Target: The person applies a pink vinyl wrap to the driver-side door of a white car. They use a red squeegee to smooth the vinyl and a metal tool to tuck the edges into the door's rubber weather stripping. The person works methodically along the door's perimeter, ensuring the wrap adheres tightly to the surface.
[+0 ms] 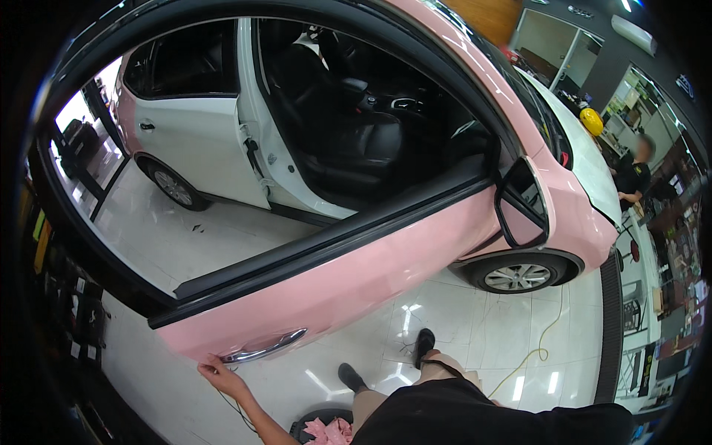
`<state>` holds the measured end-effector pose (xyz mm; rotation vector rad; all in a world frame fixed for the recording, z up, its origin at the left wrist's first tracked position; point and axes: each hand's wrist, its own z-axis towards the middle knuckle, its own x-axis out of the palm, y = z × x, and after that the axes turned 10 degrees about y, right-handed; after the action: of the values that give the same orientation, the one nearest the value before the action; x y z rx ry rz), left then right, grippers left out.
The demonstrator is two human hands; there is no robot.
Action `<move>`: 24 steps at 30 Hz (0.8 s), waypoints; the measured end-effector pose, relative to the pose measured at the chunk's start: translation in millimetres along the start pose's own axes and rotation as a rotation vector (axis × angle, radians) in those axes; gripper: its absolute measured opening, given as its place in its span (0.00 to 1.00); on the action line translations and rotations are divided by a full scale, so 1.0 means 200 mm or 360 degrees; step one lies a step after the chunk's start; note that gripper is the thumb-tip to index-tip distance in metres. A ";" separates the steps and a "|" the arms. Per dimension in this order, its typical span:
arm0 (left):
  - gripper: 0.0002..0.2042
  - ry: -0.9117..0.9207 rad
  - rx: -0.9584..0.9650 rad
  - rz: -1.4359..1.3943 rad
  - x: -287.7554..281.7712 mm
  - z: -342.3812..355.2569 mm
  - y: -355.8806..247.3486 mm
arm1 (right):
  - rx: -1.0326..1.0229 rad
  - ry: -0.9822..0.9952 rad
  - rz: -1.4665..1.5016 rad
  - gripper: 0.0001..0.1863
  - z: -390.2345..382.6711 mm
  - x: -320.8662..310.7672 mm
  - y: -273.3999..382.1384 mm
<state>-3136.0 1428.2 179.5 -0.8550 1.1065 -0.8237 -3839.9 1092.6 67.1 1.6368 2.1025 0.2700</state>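
The open front door (356, 285) of a car stands before me, its outer panel pink with a chrome handle (267, 347). At the door's rear lower corner, just left of the handle, my left hand (221, 374) touches the pink edge with bent fingers pressed together. What they pinch is too small to make out. A thin dark line hangs below that hand beside my forearm. Only a small sliver that may be my right hand (497, 403) shows at the edge of my black shirt; its fingers are hidden.
A dark bin (302, 429) holding crumpled pink film (328, 430) stands by my legs. The side mirror (523, 204) juts out at the door's front. A yellow cord (545, 348) lies across the tiled floor. At the far right, a person (634, 174) stands beyond the hood.
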 end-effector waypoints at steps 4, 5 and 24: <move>0.18 0.0035 0.0022 -0.0096 -0.10 0.03 -0.05 | -0.0261 0.0393 -0.0618 0.20 -0.24 -0.06 0.50; 0.17 0.0119 -0.0027 -0.0220 -0.07 0.02 -0.01 | -0.0193 0.0322 -0.0567 0.19 -0.29 -0.02 0.44; 0.18 0.0387 0.0010 -0.0174 -0.15 0.06 -0.04 | -0.0356 -0.0706 0.1445 0.22 0.29 0.17 0.94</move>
<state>-3132.6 1453.2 201.3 -0.8306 1.2768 -1.0427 -3657.5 1169.4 87.9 2.1545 0.8842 0.3586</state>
